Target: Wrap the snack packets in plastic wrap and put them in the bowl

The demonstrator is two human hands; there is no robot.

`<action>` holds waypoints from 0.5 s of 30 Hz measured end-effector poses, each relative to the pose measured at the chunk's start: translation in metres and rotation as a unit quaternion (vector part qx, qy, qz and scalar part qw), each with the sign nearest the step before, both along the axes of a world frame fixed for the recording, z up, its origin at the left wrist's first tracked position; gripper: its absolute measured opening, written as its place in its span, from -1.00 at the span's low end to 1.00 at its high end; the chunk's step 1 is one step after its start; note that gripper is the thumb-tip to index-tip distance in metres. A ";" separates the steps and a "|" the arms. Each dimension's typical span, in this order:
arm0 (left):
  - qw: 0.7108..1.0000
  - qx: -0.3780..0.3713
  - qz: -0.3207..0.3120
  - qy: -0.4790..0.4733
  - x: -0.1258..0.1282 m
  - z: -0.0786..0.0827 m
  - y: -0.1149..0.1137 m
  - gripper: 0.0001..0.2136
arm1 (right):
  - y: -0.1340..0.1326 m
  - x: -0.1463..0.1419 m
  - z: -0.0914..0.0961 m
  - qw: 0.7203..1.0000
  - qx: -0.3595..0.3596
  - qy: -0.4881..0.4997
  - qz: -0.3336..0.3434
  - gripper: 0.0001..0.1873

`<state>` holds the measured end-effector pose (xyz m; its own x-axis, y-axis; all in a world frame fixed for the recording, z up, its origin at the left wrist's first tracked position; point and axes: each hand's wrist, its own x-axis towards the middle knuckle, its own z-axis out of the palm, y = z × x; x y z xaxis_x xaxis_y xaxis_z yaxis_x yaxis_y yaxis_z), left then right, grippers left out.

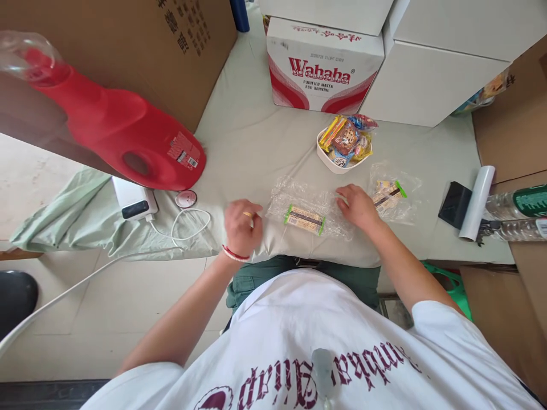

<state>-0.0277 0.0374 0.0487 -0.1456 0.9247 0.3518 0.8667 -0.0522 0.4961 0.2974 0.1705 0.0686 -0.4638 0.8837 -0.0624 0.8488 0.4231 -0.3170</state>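
On the cloth-covered table in front of me lies a clear plastic bag [282,193], spread out and crinkled. A wrapped snack bar [305,220] with green ends lies flat on or in it; which one I cannot tell. My left hand [243,228], slightly blurred, is at the bag's left edge with its fingers curled in; whether they pinch the film is hidden. My right hand [356,206] rests at the bag's right edge, fingers loosely bent, thumb and forefinger apart. Just right of it, a second snack bar [390,193] lies in another clear bag [410,208].
A white bowl [335,167] of packaged snacks stands beyond the bags, before a Wahaha carton [325,71] and white boxes [427,85]. At left are a red bottle [128,131] and a white power bank [134,199] with a cable. A white roll [477,202] and bottles lie right.
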 end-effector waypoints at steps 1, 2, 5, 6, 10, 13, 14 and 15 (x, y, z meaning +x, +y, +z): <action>0.997 -0.027 -0.074 0.014 0.012 0.003 -0.005 -0.68 | 0.003 -0.013 -0.002 1.000 -0.004 0.000 0.020 -0.52; 0.989 -0.058 -0.135 0.033 0.025 0.004 -0.007 -0.64 | 0.007 -0.026 -0.006 1.000 -0.010 -0.007 0.028 -0.46; 0.965 -0.151 -0.193 0.088 0.058 0.000 -0.002 -0.50 | 0.018 -0.059 -0.015 0.998 -0.047 -0.034 -0.004 -0.24; 0.960 -0.175 -0.192 0.101 0.065 -0.003 0.003 -0.47 | 0.021 -0.065 -0.016 0.997 -0.069 -0.040 -0.018 -0.23; 0.951 -0.216 -0.181 0.127 0.076 -0.012 0.016 -0.41 | 0.018 -0.072 -0.008 0.988 -0.152 0.001 0.006 -0.58; 0.952 -0.215 -0.175 0.129 0.077 -0.015 0.016 -0.46 | -0.006 -0.066 0.003 0.986 -0.124 0.059 0.092 -0.60; 0.953 -0.217 -0.173 0.126 0.077 -0.016 0.015 -0.49 | -0.018 -0.064 0.004 0.985 -0.108 0.055 0.124 -0.57; 0.954 -0.218 -0.172 0.118 0.076 -0.017 0.014 -0.52 | -0.029 -0.062 0.005 0.983 -0.099 0.036 0.151 -0.54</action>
